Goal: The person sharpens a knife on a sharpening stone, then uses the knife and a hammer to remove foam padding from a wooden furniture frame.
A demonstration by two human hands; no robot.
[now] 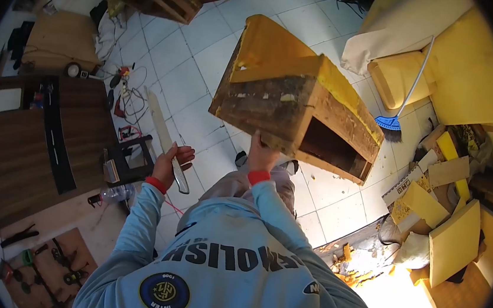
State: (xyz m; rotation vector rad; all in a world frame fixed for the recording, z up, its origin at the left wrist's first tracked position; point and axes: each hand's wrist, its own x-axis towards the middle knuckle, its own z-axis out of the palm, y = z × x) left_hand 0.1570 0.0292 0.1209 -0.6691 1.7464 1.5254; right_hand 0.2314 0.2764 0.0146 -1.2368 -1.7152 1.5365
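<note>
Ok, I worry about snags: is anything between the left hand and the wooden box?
Nothing visible is: from the left hand, with its knife, to the wooden box, only floor tiles show in the gap. The right hand holds the box's near edge, beside that path.

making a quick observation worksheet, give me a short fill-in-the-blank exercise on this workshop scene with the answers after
1. The left hand holds a long-bladed ____.
2. The right hand grips the lower edge of a box-like frame made of ____.
3. Both sleeve cuffs are coloured ____.
4. On the right, the broom has dark bristles and a plastic head coloured ____.

Missing words: knife; wood; red; blue.
</note>
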